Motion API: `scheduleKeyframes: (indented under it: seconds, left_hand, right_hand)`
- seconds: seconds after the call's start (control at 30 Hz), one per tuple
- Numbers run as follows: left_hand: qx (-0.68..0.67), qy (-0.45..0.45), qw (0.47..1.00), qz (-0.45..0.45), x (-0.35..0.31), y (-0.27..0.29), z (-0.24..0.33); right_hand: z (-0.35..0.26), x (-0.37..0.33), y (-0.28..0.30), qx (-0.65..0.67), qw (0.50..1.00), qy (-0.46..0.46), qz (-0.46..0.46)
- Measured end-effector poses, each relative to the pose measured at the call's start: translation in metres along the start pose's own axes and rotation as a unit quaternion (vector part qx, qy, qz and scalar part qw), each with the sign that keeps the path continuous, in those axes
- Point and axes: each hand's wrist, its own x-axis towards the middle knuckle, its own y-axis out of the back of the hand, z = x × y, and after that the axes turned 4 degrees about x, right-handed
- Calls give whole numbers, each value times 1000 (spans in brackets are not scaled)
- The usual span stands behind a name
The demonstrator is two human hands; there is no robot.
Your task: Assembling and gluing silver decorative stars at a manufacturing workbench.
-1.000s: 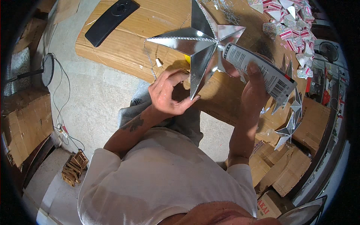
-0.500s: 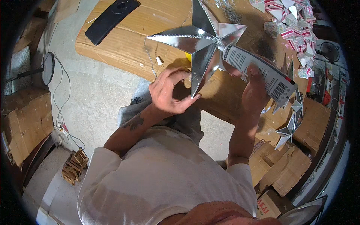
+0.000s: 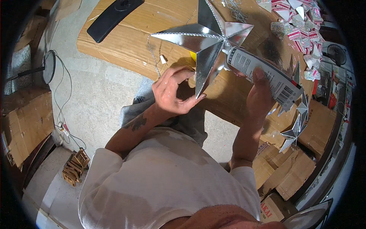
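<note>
A shiny silver star (image 3: 207, 42) is raised over the near side of the wooden table. My left hand (image 3: 170, 89) pinches its lower point between thumb and fingers. A beaded silver trim runs along some of its ridges, and a loose length of it hangs from the left point. In my right hand (image 3: 260, 89) is a white and grey glue tube (image 3: 263, 72), tilted with its nozzle at the star's ridge just below the centre. Part of my right fingers is hidden behind the tube. A small white cap (image 3: 163, 59) lies on the table beside my left hand.
A black curved object (image 3: 112, 19) lies on the wooden table (image 3: 126, 49) at the far left. Silver beaded strands (image 3: 237, 11) and a heap of glittery pieces (image 3: 299, 26) are at the far right. More silver stars (image 3: 292, 131) and cardboard boxes (image 3: 293, 173) sit on the right.
The tube's nozzle has shifted slightly down along the star's ridge, away from the centre. Both hands keep their grip, and the whole view has moved a little.
</note>
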Motion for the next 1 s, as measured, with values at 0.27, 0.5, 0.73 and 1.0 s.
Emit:
scheduleKeyframes:
  seconds: [0.27, 0.5, 0.73, 1.0]
  left_hand:
    - [3, 15, 1000, 0, -2, 1, 2]
    - [-3, 2, 1000, 8, -1, 0, 0]
    - [-5, 12, 1000, 8, -2, 0, 1]
    - [1, 2, 1000, 3, -4, 0, -3]
  right_hand:
    - [-2, -10, 1, 13, 999, -37, 2]
    - [-2, -17, 5, 15, 999, -34, -26]
    - [-1, -21, 3, 51, 998, -38, 0]
    - [-1, -29, 0, 61, 997, -53, 3]
